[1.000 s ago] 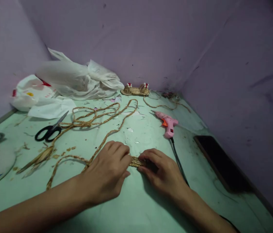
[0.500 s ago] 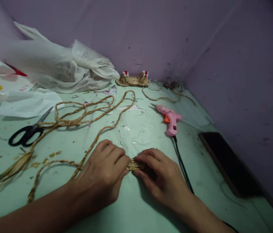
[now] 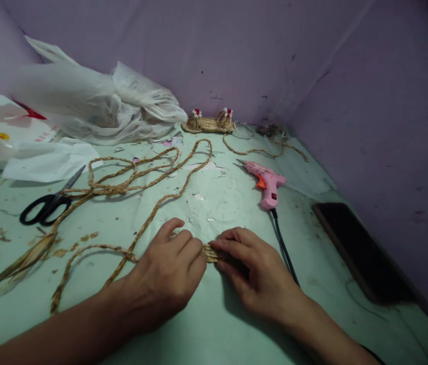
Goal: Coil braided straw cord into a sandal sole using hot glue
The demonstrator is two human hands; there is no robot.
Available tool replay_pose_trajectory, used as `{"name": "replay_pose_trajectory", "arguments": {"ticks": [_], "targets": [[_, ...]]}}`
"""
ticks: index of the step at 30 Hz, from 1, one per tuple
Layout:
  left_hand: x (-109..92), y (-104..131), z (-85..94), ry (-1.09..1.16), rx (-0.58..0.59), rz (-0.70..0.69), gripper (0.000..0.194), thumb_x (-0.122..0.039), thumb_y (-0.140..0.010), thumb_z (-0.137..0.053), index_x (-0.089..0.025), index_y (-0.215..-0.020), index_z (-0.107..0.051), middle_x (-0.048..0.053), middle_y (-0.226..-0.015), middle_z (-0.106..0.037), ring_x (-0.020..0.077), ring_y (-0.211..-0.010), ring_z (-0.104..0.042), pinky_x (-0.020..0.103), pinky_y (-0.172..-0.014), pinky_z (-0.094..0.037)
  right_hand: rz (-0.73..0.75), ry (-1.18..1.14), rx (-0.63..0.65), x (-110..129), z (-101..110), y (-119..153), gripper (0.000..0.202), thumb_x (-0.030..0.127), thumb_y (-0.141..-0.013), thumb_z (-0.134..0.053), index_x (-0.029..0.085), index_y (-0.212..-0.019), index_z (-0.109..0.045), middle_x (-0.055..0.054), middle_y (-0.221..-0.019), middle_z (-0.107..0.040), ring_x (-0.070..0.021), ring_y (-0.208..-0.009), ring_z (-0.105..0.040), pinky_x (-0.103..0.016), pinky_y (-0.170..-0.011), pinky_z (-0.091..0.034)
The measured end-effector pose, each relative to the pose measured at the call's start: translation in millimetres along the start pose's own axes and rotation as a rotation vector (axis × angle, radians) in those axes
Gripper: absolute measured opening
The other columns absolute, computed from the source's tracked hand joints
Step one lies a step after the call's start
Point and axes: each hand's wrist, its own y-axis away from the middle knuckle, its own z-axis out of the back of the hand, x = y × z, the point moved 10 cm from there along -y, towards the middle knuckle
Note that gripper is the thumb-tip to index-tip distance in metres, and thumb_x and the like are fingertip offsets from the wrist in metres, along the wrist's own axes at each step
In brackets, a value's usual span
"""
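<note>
Between my hands is a small flat piece of coiled braided rope [image 3: 211, 253], mostly covered by fingers. My left hand [image 3: 176, 266] is closed on its left end, with the index finger lifted and bent. On its right end, my right hand [image 3: 247, 263] pinches with thumb and fingers. A long braided straw rope [image 3: 156, 207] runs out from beside my left hand, loops over the table and ends in loose dry strands at the left. Its join to the coiled piece is hidden behind my left hand.
Black-handled scissors [image 3: 48, 205] lie at the left. A pink glue gun [image 3: 268, 183] with a black cord lies right of centre, near a dark phone [image 3: 361, 253]. At the back are plastic bags [image 3: 95, 101] and a woven slipper-shaped piece with beads [image 3: 209, 125] against the wall.
My left index finger has lifted away from the other fingers. Both hands keep hold of the coiled piece, and the view has shifted slightly.
</note>
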Motion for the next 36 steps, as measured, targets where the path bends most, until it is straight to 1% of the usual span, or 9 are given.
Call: {"name": "replay_pose_trajectory", "arguments": {"ticks": [3,8,15,18,21,23,27,32,36], "targets": [[-4,-1,2.6,-0.017,-0.031,-0.030,0.023,-0.005,-0.082,-0.041,-0.014,-0.073,-0.060,0.003,-0.063,-0.054,0.0160,-0.063,-0.045,0.045,-0.085,-0.040,-0.010,-0.003,-0.005,-1,0,0,0.026,0.013,-0.079,-0.052,0.016,-0.102,-0.065,-0.008,-0.093,-0.061,-0.0202,-0.083,-0.057,-0.035,-0.069,-0.050],[-8,-5,-0.5,-0.076,0.019,-0.042,0.024,-0.003,-0.079,-0.039,-0.013,-0.074,-0.060,0.003,-0.062,-0.052,0.0175,-0.062,-0.043,0.046,-0.086,-0.040,-0.016,0.019,-0.047,-2,1,-1,0.024,0.015,-0.079,-0.051,0.015,-0.099,-0.066,-0.009,-0.090,-0.062,-0.0207,-0.081,-0.058,-0.035,-0.067,-0.050],[6,-4,-9.3,0.058,0.068,0.128,0.017,-0.004,-0.064,-0.044,-0.014,-0.066,-0.058,0.006,-0.062,-0.051,0.0190,-0.063,-0.044,0.047,-0.082,-0.040,-0.021,0.028,-0.116,1,4,0,0.022,0.017,-0.078,-0.053,0.015,-0.094,-0.068,-0.009,-0.086,-0.062,-0.0205,-0.078,-0.057,-0.035,-0.066,-0.050],[10,-2,-11.4,0.092,0.081,0.206,0.016,-0.003,-0.067,-0.044,-0.014,-0.065,-0.057,0.007,-0.062,-0.051,0.0199,-0.064,-0.043,0.045,-0.075,-0.042,-0.012,0.040,-0.127,2,4,0,0.022,0.017,-0.077,-0.052,0.015,-0.093,-0.068,-0.008,-0.085,-0.062,-0.0199,-0.076,-0.057,-0.034,-0.065,-0.049],[15,-1,-8.5,0.135,0.052,0.261,0.018,-0.005,-0.074,-0.044,-0.013,-0.062,-0.055,0.008,-0.062,-0.050,0.0204,-0.064,-0.043,0.039,-0.062,-0.042,0.006,0.073,-0.125,5,4,0,0.023,0.015,-0.075,-0.053,0.016,-0.093,-0.068,-0.007,-0.085,-0.062,-0.0198,-0.077,-0.056,-0.033,-0.065,-0.049],[18,-1,-5.8,0.163,0.027,0.278,0.021,-0.007,-0.078,-0.044,-0.012,-0.061,-0.055,0.009,-0.061,-0.050,0.0201,-0.064,-0.044,0.036,-0.059,-0.041,0.013,0.091,-0.126,6,4,0,0.022,0.015,-0.074,-0.054,0.016,-0.091,-0.067,-0.007,-0.085,-0.062,-0.0195,-0.076,-0.056,-0.032,-0.065,-0.048],[23,-2,-6.0,0.193,0.037,0.295,0.023,-0.009,-0.080,-0.043,-0.011,-0.060,-0.054,0.009,-0.062,-0.051,0.0193,-0.064,-0.044,0.036,-0.060,-0.041,0.022,0.114,-0.136,8,5,-1,0.016,0.018,-0.074,-0.057,0.016,-0.087,-0.067,-0.006,-0.084,-0.062,-0.0193,-0.076,-0.056,-0.032,-0.064,-0.047],[25,-3,-9.4,0.177,0.080,0.311,0.023,-0.011,-0.081,-0.043,-0.013,-0.060,-0.053,0.007,-0.061,-0.050,0.0198,-0.063,-0.044,0.037,-0.059,-0.039,0.029,0.134,-0.125,9,3,-5,0.013,0.025,-0.079,-0.058,0.017,-0.082,-0.067,-0.005,-0.081,-0.063,-0.0191,-0.076,-0.056,-0.031,-0.064,-0.047],[36,-2,-4.7,0.360,0.078,0.325,0.020,-0.012,-0.083,-0.045,-0.013,-0.065,-0.054,0.005,-0.063,-0.052,0.0179,-0.066,-0.047,0.036,-0.065,-0.040,0.031,0.087,-0.136,8,4,-6,0.012,0.023,-0.079,-0.058,0.016,-0.079,-0.067,-0.005,-0.077,-0.063,-0.0185,-0.073,-0.056,-0.031,-0.063,-0.047]]}}
